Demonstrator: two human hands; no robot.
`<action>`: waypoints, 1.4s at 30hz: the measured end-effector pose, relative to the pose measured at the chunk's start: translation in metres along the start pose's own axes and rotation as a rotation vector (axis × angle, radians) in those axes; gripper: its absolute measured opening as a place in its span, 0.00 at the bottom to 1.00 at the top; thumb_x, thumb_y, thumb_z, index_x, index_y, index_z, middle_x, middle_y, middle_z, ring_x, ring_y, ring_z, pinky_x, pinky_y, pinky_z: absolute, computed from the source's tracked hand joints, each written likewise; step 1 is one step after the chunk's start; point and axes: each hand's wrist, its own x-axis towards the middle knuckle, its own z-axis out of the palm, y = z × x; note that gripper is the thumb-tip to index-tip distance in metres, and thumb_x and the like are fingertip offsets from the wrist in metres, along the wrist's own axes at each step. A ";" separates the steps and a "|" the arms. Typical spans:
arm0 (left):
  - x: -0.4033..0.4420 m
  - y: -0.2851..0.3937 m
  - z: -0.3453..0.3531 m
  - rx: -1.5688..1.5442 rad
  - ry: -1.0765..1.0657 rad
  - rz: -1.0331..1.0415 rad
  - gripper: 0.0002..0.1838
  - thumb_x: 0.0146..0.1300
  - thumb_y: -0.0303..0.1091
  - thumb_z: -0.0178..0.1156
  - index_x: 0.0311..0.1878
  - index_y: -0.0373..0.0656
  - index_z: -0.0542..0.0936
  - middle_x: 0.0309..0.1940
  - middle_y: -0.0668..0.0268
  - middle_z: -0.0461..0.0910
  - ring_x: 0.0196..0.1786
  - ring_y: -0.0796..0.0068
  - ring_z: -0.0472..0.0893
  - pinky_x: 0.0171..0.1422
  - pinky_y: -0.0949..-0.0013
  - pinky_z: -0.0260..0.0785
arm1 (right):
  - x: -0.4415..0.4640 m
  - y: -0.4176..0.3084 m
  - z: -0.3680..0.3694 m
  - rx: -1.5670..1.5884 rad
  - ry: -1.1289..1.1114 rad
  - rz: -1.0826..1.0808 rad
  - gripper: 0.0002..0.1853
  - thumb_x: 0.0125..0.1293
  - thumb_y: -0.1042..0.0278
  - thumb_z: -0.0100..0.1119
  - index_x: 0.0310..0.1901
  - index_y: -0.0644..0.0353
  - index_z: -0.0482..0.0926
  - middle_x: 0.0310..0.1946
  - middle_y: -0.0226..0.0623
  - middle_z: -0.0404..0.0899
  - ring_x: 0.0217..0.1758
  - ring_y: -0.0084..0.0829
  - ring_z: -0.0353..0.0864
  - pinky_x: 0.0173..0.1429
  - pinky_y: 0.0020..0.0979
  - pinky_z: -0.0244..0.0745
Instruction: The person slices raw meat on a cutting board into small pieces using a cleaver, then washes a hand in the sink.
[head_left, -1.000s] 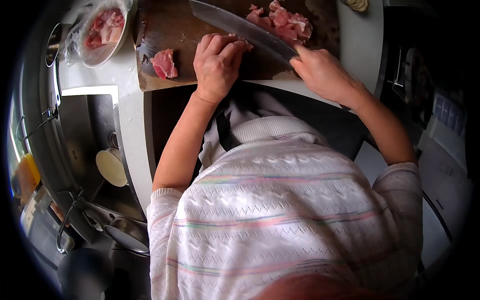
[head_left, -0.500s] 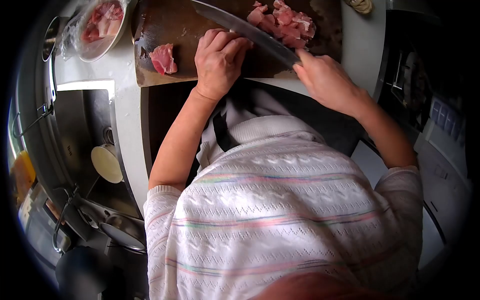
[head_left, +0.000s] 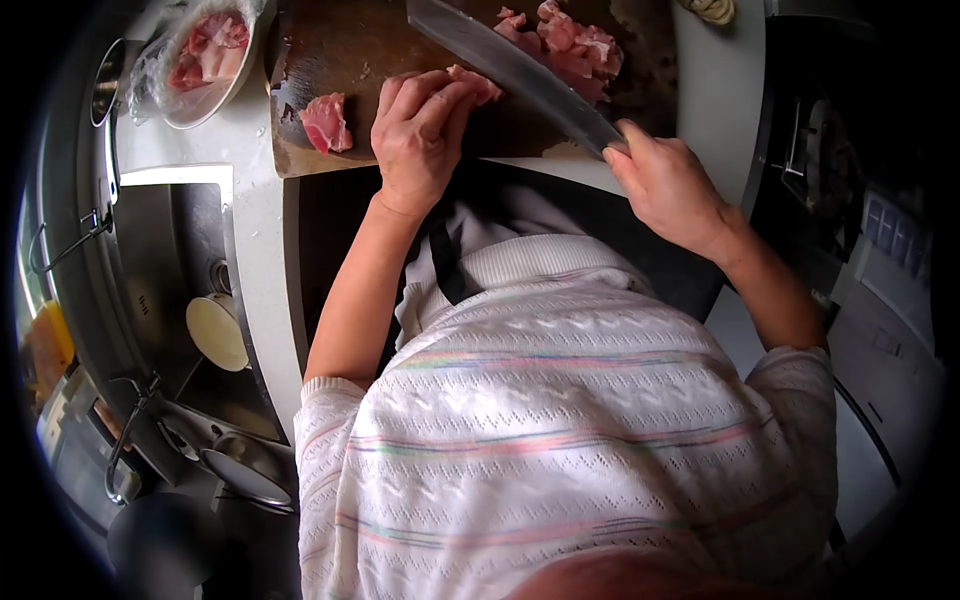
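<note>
My left hand is closed over a piece of raw meat on the brown cutting board; pink meat shows past its fingertips. In my right hand is the handle of a large kitchen knife. Its wide blade slants up and left, between the held meat and a heap of cut meat. Most of the knife's handle is hidden by my fingers. A separate chunk of meat lies on the board left of my left hand.
A white bowl lined with plastic holds more raw meat at the upper left. Below it is a sink with a cream-coloured pan or bowl inside. The board's near edge lies along the counter's edge.
My left hand has shifted slightly left, uncovering more of the meat. My right hand and the knife have moved right and a little nearer, away from the left fingers.
</note>
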 end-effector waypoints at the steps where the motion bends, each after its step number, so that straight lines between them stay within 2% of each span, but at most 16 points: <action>1: 0.000 -0.001 0.003 -0.005 0.003 0.021 0.11 0.44 0.24 0.68 0.34 0.45 0.83 0.36 0.68 0.79 0.39 0.65 0.77 0.42 0.67 0.72 | 0.002 -0.003 0.002 -0.005 0.006 -0.035 0.08 0.67 0.71 0.49 0.32 0.66 0.66 0.18 0.51 0.74 0.24 0.53 0.76 0.29 0.46 0.68; 10: -0.002 -0.007 0.013 -0.002 -0.006 0.039 0.12 0.42 0.22 0.67 0.33 0.44 0.82 0.35 0.68 0.79 0.39 0.64 0.77 0.43 0.66 0.72 | -0.011 -0.002 -0.003 -0.143 -0.087 0.055 0.08 0.67 0.70 0.49 0.35 0.67 0.66 0.19 0.50 0.75 0.26 0.52 0.77 0.32 0.47 0.70; 16: 0.001 -0.005 0.014 -0.006 -0.006 0.064 0.11 0.42 0.23 0.67 0.32 0.45 0.82 0.33 0.69 0.78 0.39 0.65 0.77 0.42 0.66 0.72 | 0.033 -0.007 0.008 -0.160 -0.063 -0.069 0.09 0.67 0.71 0.48 0.32 0.67 0.67 0.20 0.52 0.76 0.27 0.53 0.78 0.32 0.48 0.71; 22: 0.000 -0.003 0.011 0.005 -0.008 0.064 0.11 0.42 0.22 0.67 0.31 0.47 0.82 0.32 0.70 0.78 0.37 0.66 0.77 0.41 0.67 0.71 | 0.007 0.016 0.008 -0.071 -0.022 -0.016 0.09 0.67 0.70 0.49 0.33 0.67 0.67 0.21 0.53 0.75 0.27 0.53 0.77 0.31 0.47 0.70; 26: 0.000 -0.003 0.013 0.000 0.001 0.076 0.11 0.42 0.21 0.67 0.31 0.46 0.82 0.32 0.70 0.78 0.37 0.66 0.77 0.41 0.67 0.71 | -0.003 0.007 -0.004 -0.047 -0.056 0.019 0.08 0.67 0.70 0.49 0.34 0.67 0.66 0.20 0.52 0.74 0.27 0.53 0.77 0.31 0.47 0.68; 32: -0.001 -0.005 0.015 -0.013 0.012 0.067 0.10 0.43 0.22 0.68 0.31 0.45 0.81 0.31 0.68 0.77 0.38 0.65 0.77 0.42 0.66 0.71 | -0.002 0.002 -0.003 -0.083 -0.093 0.005 0.07 0.66 0.72 0.49 0.33 0.67 0.67 0.20 0.51 0.75 0.27 0.52 0.78 0.32 0.47 0.70; 36: -0.002 -0.006 0.016 -0.001 0.015 0.074 0.10 0.43 0.24 0.68 0.31 0.45 0.81 0.31 0.68 0.77 0.38 0.64 0.77 0.42 0.66 0.71 | 0.035 -0.009 0.014 -0.166 -0.049 -0.085 0.06 0.64 0.74 0.48 0.31 0.67 0.67 0.21 0.51 0.76 0.28 0.53 0.78 0.33 0.48 0.71; 38: -0.001 -0.005 0.016 -0.006 0.002 0.074 0.09 0.44 0.24 0.68 0.31 0.45 0.81 0.32 0.68 0.77 0.38 0.65 0.77 0.42 0.66 0.71 | 0.051 -0.013 0.019 -0.167 -0.008 -0.133 0.09 0.67 0.69 0.50 0.34 0.67 0.67 0.21 0.55 0.74 0.27 0.56 0.75 0.31 0.46 0.68; 42: -0.001 -0.001 0.011 -0.008 0.004 0.053 0.09 0.45 0.25 0.68 0.31 0.47 0.82 0.31 0.70 0.78 0.38 0.66 0.77 0.42 0.67 0.71 | 0.029 0.005 0.007 -0.075 -0.033 -0.065 0.10 0.67 0.69 0.49 0.33 0.68 0.67 0.20 0.54 0.74 0.26 0.55 0.75 0.31 0.46 0.68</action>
